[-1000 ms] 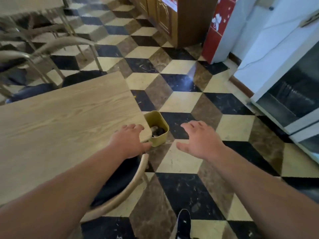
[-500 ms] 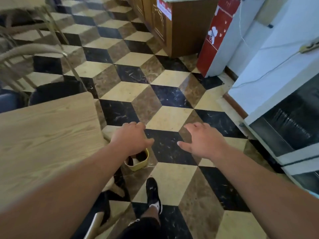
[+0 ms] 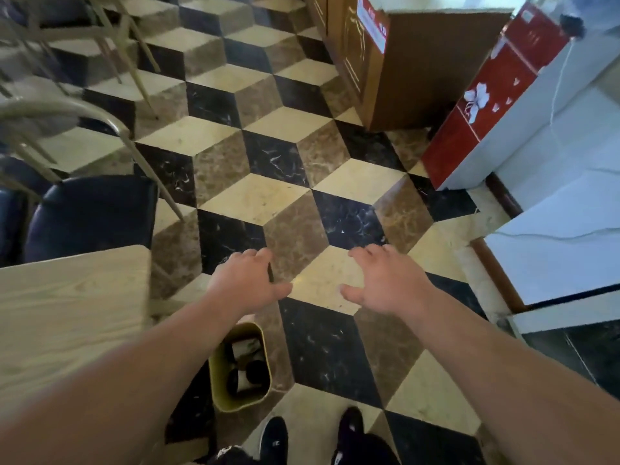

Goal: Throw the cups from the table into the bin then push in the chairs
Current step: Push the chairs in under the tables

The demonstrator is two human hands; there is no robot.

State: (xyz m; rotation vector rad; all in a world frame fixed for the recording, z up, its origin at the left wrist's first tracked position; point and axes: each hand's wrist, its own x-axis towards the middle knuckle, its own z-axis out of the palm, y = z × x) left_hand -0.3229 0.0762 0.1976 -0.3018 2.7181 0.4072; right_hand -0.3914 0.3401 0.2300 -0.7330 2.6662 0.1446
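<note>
A small yellow bin stands on the floor by the table's corner, under my left forearm, with cups lying inside it. The light wooden table fills the lower left; no cup shows on the part in view. My left hand hovers past the table's corner with fingers apart and nothing in it. My right hand is held out beside it over the floor, also spread and holding nothing. A chair with a dark blue seat and a curved metal back stands at the table's far end.
The floor is cube-patterned tile. A brown wooden cabinet stands at the back, a red-fronted white appliance to its right, and a white and black unit along the right side. More metal chair legs show at the top left. My feet are at the bottom.
My view has moved forward past the table, so the bin has slid from ahead of my hands to beneath my left forearm. My left hand has come off the chair back. Both hands stay spread.
</note>
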